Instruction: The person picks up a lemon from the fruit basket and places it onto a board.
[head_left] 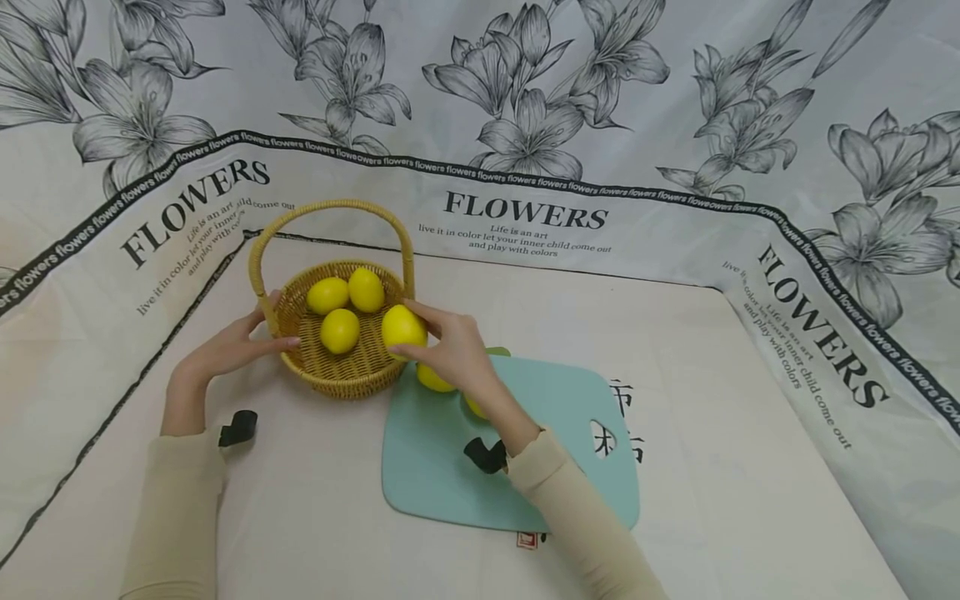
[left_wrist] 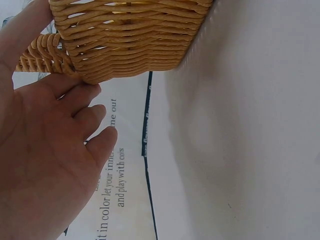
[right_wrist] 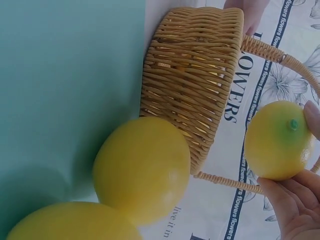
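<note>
A wicker basket (head_left: 345,385) with a tall hoop handle stands at the left of the table, with three yellow lemons (head_left: 340,331) inside. My left hand (head_left: 228,348) holds the basket's left side, thumb over the rim; in the left wrist view its fingers lie by the weave and the handle's foot. My right hand (head_left: 453,346) pinches another lemon (head_left: 405,327) between thumb and fingers over the basket's right rim. In the right wrist view this lemon (right_wrist: 278,140) shows a green stem end. Two more lemons (right_wrist: 142,170) lie on the cutting board, partly behind my right hand in the head view.
The light teal cutting board (head_left: 450,483) lies right of the basket, its left corner close against it. Behind the board's back edge a green thing (head_left: 498,351) peeks out. A flower-printed cloth (head_left: 525,108) hangs behind and around the table.
</note>
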